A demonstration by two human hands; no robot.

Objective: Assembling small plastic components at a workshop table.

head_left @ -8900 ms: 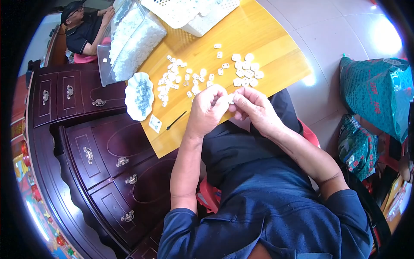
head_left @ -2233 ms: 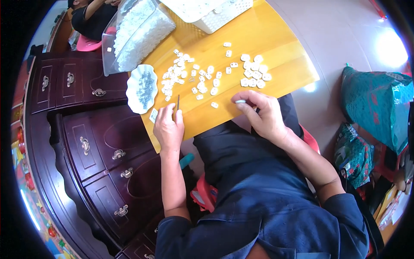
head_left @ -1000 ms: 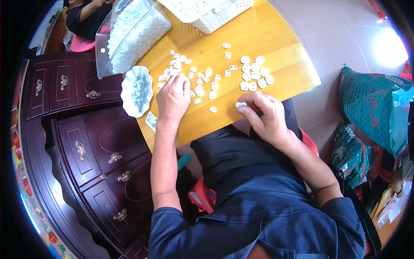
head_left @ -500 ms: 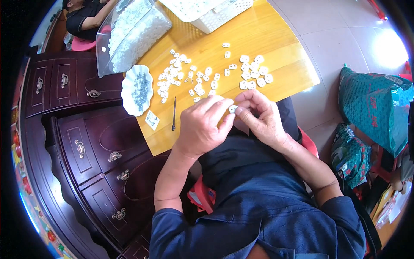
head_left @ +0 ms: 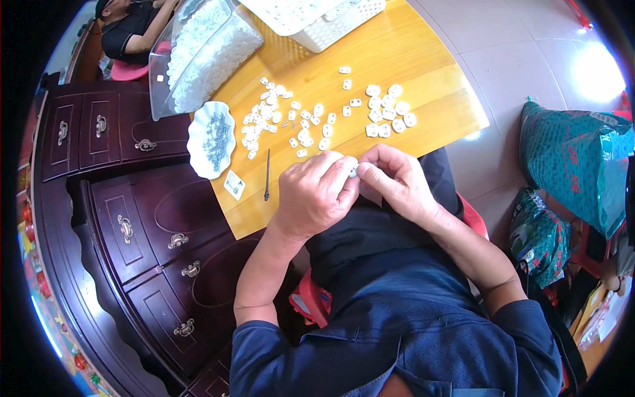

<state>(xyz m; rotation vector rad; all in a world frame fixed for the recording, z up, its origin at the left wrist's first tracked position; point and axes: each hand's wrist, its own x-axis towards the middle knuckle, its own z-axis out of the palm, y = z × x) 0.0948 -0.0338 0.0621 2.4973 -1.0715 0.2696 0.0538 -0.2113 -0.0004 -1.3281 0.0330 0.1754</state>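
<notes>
A small white plastic piece with holes [head_left: 354, 170] is pinched between my two hands, just over the near edge of the table. My left hand [head_left: 317, 188] grips it from the left, its fingers curled and partly hiding it. From the right, the thumb and forefinger of my right hand [head_left: 397, 178] press on it. Beyond my hands lie loose small white pieces [head_left: 268, 109] in a scattered heap. A cluster of larger white pieces [head_left: 387, 109] sits to the right. A thin dark screwdriver [head_left: 267, 175] lies left of my left hand.
A white scalloped dish [head_left: 194, 142] of small metal screws stands at the table's left edge. Behind it are a clear bin [head_left: 218, 63] of white parts and a white basket [head_left: 324, 33]. Dark drawers [head_left: 142, 218] flank the left; teal bags [head_left: 569, 165] stand right. Another person [head_left: 132, 30] sits far left.
The white piece has turned and sunk deeper between my fingers, so less of its face shows. My hands have barely shifted.
</notes>
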